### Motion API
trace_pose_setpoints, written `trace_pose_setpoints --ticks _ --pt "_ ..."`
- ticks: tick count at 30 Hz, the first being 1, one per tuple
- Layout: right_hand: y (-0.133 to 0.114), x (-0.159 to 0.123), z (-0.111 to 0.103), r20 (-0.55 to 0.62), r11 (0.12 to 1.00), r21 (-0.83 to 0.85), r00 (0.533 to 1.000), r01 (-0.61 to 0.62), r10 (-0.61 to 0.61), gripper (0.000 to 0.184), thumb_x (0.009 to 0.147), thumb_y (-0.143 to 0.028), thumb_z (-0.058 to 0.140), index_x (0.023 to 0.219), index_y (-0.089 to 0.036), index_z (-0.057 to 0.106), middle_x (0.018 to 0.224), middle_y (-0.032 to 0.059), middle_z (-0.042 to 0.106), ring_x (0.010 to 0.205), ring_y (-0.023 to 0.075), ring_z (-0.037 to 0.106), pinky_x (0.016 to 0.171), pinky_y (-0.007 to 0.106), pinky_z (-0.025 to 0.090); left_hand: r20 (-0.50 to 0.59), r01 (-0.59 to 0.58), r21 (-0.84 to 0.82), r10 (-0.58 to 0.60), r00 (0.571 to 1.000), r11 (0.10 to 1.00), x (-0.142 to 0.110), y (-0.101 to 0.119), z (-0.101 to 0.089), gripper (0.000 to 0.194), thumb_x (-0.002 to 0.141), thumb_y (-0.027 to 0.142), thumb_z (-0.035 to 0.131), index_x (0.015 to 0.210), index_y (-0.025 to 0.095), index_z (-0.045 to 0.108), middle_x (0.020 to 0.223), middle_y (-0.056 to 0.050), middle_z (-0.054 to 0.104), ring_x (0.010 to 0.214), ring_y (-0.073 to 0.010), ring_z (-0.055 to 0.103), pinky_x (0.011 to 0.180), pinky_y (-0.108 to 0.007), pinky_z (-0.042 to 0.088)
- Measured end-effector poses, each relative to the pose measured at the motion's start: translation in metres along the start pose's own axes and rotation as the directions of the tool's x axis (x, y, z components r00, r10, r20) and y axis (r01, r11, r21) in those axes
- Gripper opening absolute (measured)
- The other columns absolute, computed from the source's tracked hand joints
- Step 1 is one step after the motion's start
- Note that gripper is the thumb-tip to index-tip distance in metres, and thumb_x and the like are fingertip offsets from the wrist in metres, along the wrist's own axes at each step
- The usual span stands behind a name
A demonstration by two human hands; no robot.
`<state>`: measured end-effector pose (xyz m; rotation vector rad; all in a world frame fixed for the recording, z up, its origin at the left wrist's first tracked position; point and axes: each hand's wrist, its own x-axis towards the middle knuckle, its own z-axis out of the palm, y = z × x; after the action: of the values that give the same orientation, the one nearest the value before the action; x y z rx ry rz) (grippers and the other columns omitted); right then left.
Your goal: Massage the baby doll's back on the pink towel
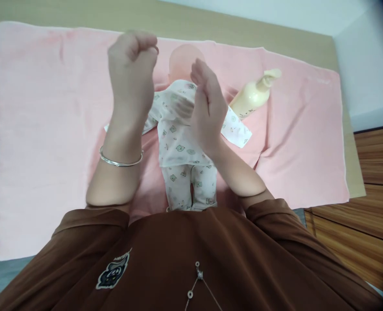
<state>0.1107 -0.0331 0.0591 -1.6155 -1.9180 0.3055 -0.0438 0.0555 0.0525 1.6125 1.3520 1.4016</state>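
A baby doll (178,142) in a white patterned top and trousers lies lengthwise in front of me, its bald head (186,60) at the far end. My left hand (131,73) is raised over the doll's left side in the picture, fingers curled in, nothing seen in it. Above the doll's torso is my right hand (208,101), fingers stretched and held together, thumb side towards me, holding nothing. A blurred, finger-like shape shows on the top beside it. Beyond the right hand, a cream pump bottle (251,97) lies tilted near the doll's sleeve (238,129).
Under the doll a pink blanket (42,142) with a pale edge is spread on a light wood table (65,15). Brown wooden drawers or panels (373,172) stand at the right. A white wall (292,13) rises behind the table.
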Motion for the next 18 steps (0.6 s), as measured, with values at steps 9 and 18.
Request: trace_pose_setpoints --ticks 9,18 --pt "0.050 0.029 0.038 -0.044 1.000 -0.005 0.999 0.003 -0.003 0.033 0.101 -0.011 0.036 0.107 -0.027 0.064 0.116 0.0022 0.073 0.121 0.0198 0.064 0.111 0.032 0.053 -0.265 0.155 0.150 -0.112 0.958 0.976 -0.029 -0.028 0.074 0.055 0.078 -0.032 0.046 0.088 0.022 0.044 0.093 0.000 0.055 0.091 -0.0123 0.051 0.089 -0.031 0.048" --pt "0.082 0.038 0.037 -0.055 0.990 0.055 0.990 0.130 -0.127 0.029 0.101 -0.014 0.040 0.105 -0.024 0.067 0.112 0.0013 0.073 0.113 0.0165 0.062 0.106 0.030 0.054 -0.185 -0.072 0.169 0.104 0.977 0.983 -0.049 -0.056 0.060 0.031 0.086 -0.004 0.054 0.090 0.026 0.057 0.097 -0.003 0.066 0.098 -0.0227 0.062 0.094 -0.044 0.053"
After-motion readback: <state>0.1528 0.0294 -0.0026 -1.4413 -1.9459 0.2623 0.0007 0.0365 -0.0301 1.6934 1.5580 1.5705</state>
